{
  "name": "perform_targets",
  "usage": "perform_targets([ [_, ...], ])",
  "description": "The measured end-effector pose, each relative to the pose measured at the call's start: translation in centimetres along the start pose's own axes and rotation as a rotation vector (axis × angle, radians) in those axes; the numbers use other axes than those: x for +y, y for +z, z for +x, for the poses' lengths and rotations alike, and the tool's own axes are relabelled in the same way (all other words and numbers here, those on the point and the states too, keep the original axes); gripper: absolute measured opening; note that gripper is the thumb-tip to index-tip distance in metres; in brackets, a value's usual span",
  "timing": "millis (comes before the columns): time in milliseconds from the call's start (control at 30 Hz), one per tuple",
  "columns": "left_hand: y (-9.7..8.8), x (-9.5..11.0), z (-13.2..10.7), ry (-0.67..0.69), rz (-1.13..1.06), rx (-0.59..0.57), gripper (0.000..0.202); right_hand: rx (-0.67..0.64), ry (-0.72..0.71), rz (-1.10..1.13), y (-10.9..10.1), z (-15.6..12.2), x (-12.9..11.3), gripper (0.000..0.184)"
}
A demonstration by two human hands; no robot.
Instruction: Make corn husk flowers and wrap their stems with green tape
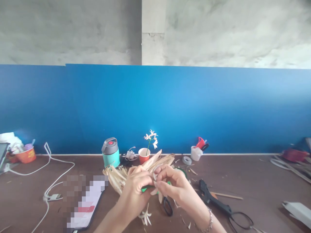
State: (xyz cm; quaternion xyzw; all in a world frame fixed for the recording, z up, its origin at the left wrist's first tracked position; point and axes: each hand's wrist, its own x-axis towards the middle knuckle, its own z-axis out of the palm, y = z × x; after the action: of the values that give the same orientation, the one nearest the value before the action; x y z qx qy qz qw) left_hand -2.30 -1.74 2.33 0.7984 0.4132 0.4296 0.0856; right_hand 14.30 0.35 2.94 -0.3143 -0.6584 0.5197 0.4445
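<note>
Brown bench (255, 181) running along blue wall panel. At bench centre, just above surface, left hand (136, 189) curling shut, gripping green stem (145, 189). Right hand (175, 185) pinching pale husk petals (154, 191) against it, fingertips closed. Dried husk pile (116, 176) lying just behind hands. Black scissors (167, 206) lying beneath right hand, glue gun (209, 194) resting to right. Teal flask (111, 152) and red cup (144, 156) holding white flower, both standing near wall.

The husk strips (116, 177) I pinch look dry, papery, matt and fibrous. The table (255, 181) is a dull brown, smooth, wood-look board. At four o'clock the glue gun (211, 198) is matt black plastic; at eleven o'clock the flask (110, 153) is glossy teal plastic.
</note>
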Motion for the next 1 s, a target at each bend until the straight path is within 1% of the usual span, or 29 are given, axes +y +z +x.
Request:
perform_targets([
  [100,0.1,-0.1,0.0,-0.004,0.024,-0.025,0.019,0.042,0.021,0.068,0.3,0.2,0.0,0.025],
  [233,0.1,-0.3,0.0,-0.029,-0.031,0.03,0.02,0.092,0.057,0.189,0.7,0.4,-0.6,0.029],
  [300,0.1,-0.2,0.2,-0.094,-0.109,0.062,0.018,0.092,0.072,0.198,0.8,0.4,-0.8,0.029],
  [333,0.1,-0.1,0.3,-0.154,-0.171,0.085,0.017,0.097,0.074,0.189,0.8,0.5,-0.8,0.029],
  [400,0.2,0.1,0.5,-0.323,-0.358,0.137,0.013,0.12,0.071,0.163,0.8,0.5,-0.8,0.03],
  [467,0.3,0.4,0.6,-0.521,-0.614,0.191,0.008,0.151,0.07,0.15,0.7,0.6,-0.6,0.03],
  [500,0.4,0.5,0.6,-0.609,-0.738,0.217,0.008,0.157,0.074,0.151,0.7,0.6,-0.4,0.03],
  [533,0.5,0.5,0.6,-0.678,-0.848,0.241,0.011,0.151,0.08,0.157,0.8,0.7,-0.2,0.03],
  [600,0.8,0.5,0.5,-0.761,-1.021,0.274,0.016,0.124,0.103,0.181,1.0,0.8,0.3,0.03],
  [667,1.0,0.3,0.4,-0.798,-1.132,0.262,0.019,0.105,0.131,0.203,1.3,0.9,0.8,0.029],
  [733,1.1,0.2,0.2,-0.816,-1.179,0.236,0.021,0.093,0.14,0.212,1.5,1.0,1.3,0.029],
  [867,1.1,0.3,0.0,-0.862,-1.148,0.234,0.016,0.04,0.141,0.21,1.7,1.2,1.9,0.027],
  [933,1.0,0.4,0.0,-0.878,-1.157,0.216,0.014,0.05,0.16,0.193,1.7,1.2,1.9,0.028],
  [1000,0.9,0.7,0.0,-0.852,-1.176,0.192,0.013,0.079,0.161,0.175,1.6,1.2,1.8,0.028],
])
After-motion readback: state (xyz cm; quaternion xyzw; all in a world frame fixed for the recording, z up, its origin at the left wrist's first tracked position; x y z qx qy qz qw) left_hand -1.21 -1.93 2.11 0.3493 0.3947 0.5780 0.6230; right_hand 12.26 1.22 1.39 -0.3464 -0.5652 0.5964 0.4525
